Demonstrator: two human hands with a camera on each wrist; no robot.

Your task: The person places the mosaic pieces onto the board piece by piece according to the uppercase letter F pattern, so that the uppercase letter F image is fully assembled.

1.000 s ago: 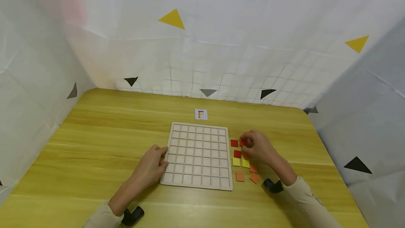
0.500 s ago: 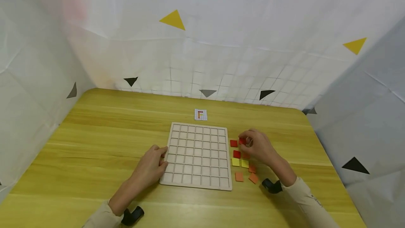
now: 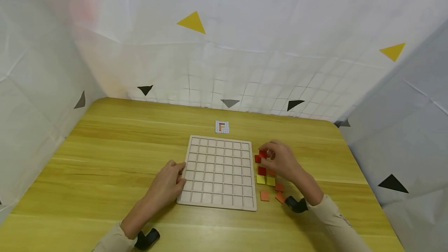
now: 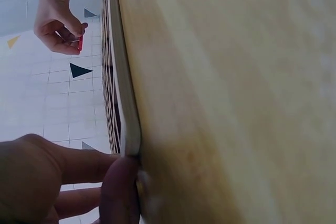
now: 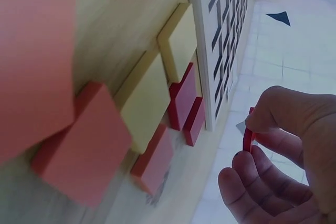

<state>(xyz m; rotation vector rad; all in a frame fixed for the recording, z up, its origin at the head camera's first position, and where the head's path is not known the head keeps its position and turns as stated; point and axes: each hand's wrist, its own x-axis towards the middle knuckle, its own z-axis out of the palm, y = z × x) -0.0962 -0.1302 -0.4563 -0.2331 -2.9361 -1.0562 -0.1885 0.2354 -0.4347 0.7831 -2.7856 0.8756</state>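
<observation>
In the head view, a pale wooden board with square cells lies on the table. At its left edge, my left hand rests with thumb and fingertips against the rim. The left wrist view shows that hand touching the board's edge. My right hand pinches a red tile between thumb and fingers, right of the board. The right wrist view shows this tile raised on its edge in my fingertips. Below it lie another red tile and a third.
Two yellow tiles, one at the left and one at the right, lie beside the board. Several orange tiles, such as this one, are near them. A small patterned card lies behind the board. White sheets with triangles surround the table.
My right hand has lifted the red tile from among the others and moved it slightly left, over the neighbouring red tile. My left hand has stayed at the board's edge.
</observation>
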